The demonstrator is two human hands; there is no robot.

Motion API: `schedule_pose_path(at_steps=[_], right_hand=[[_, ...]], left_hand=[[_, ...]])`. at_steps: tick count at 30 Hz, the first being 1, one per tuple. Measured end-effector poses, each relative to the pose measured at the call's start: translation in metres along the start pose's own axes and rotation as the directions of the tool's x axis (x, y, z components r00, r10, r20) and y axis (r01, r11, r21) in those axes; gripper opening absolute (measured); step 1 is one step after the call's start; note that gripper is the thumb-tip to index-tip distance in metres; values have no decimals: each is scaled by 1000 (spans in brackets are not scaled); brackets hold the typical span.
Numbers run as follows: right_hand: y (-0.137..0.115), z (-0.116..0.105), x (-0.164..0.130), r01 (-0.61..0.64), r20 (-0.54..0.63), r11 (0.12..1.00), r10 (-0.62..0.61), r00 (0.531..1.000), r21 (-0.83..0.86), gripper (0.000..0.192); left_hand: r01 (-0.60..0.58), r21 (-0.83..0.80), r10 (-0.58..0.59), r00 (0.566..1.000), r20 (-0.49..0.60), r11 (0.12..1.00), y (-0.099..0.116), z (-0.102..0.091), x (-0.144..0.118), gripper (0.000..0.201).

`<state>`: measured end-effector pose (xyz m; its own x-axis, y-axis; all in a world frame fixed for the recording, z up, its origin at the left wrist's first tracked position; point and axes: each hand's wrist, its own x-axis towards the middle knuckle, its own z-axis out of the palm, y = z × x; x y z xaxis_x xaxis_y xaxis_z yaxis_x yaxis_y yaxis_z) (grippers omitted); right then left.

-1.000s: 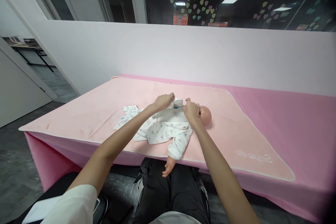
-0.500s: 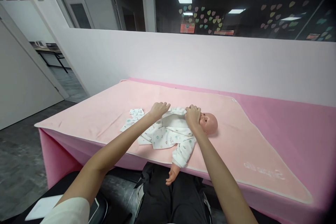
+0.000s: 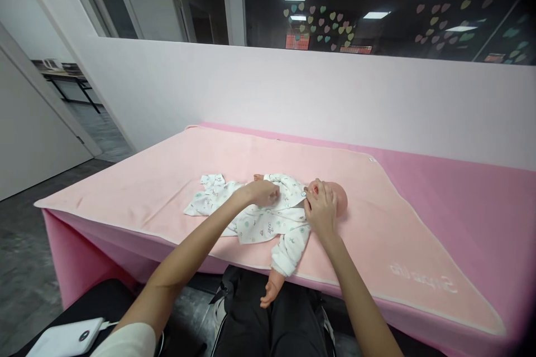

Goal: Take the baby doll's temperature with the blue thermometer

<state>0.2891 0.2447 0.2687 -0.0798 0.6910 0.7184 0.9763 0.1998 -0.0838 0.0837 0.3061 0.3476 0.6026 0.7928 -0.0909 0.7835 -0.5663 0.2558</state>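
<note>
A baby doll (image 3: pixel 337 196) lies on its back on a light pink blanket (image 3: pixel 167 173), head to the right. It wears a white printed baby suit (image 3: pixel 268 223). One doll arm (image 3: pixel 273 288) hangs over the near table edge. My left hand (image 3: pixel 262 192) rests on the suit's front at the chest, fingers curled on the cloth. My right hand (image 3: pixel 321 211) pinches the suit's collar near the doll's chin and covers part of the face.
A darker pink cover (image 3: pixel 473 189) lies on the table under the blanket. A white wall runs behind the table. A white power bank (image 3: pixel 67 337) lies at lower left on a dark seat. My dark trousers (image 3: pixel 272 318) are below the table edge.
Both hands have drawn the suit's far flap over the doll's chest. The left hand moved down onto the chest; the right hand shifted to the collar by the chin.
</note>
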Motion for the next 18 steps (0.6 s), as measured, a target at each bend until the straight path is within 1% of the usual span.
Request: schedule_pose_path(at_steps=[1,2,3,4,5,6,7,8,10,11,12,13,14,15,16,17,18], right_hand=[[1,0,-3,4,-9,1000,-4,1000,9,26],[2,-1,-6,6,-18,1000,-6,1000,24,27],[5,-2,-8,2,-29,999,0,1000,43,27],[9,-2,-8,-12,-41,998,15,999,69,27],[14,-3,-8,-39,-58,994,45,997,101,27],[21,-3,-6,-81,-78,987,93,993,139,29],[29,-3,-3,-133,-98,974,153,983,182,30],[37,-1,0,-186,-111,954,216,970,234,32],[56,3,6,-286,-98,884,344,934,369,36],[66,6,8,-342,-63,824,412,909,451,38],[76,10,10,-404,-7,739,484,875,539,40],[84,15,11,-476,72,619,561,825,624,42],[91,19,10,-553,177,467,632,754,690,45],[97,24,9,-622,305,295,673,674,725,48],[100,28,7,-675,437,124,675,594,727,52],[102,31,4,-708,552,-22,644,530,706,55],[103,33,2,-723,635,-131,599,488,679,57]], left_hand=[[0,-9,-1,997,-79,1000,0,7,12,24],[9,-9,-10,979,-203,1000,-1,14,23,27],[40,-6,-40,944,-328,999,-3,20,35,31],[76,-6,-72,901,-427,997,-6,28,46,33],[133,-21,-126,863,-490,991,-9,35,56,34],[195,-46,-192,848,-494,980,-13,42,65,35],[252,-74,-256,848,-463,965,-18,48,72,35],[285,-94,-298,854,-427,954,-24,54,77,36],[321,-141,-350,871,-345,937,-35,61,83,43],[327,-165,-364,878,-312,930,-40,62,84,46],[335,-188,-377,882,-284,923,-46,62,84,48],[344,-207,-390,883,-261,916,-50,61,82,49],[354,-219,-402,882,-247,909,-54,60,81,49],[365,-224,-414,877,-242,904,-56,59,79,50],[380,-230,-431,869,-242,896,-59,58,77,50],[399,-234,-451,858,-245,887,-60,58,75,52],[419,-236,-471,846,-250,877,-61,58,74,53]])
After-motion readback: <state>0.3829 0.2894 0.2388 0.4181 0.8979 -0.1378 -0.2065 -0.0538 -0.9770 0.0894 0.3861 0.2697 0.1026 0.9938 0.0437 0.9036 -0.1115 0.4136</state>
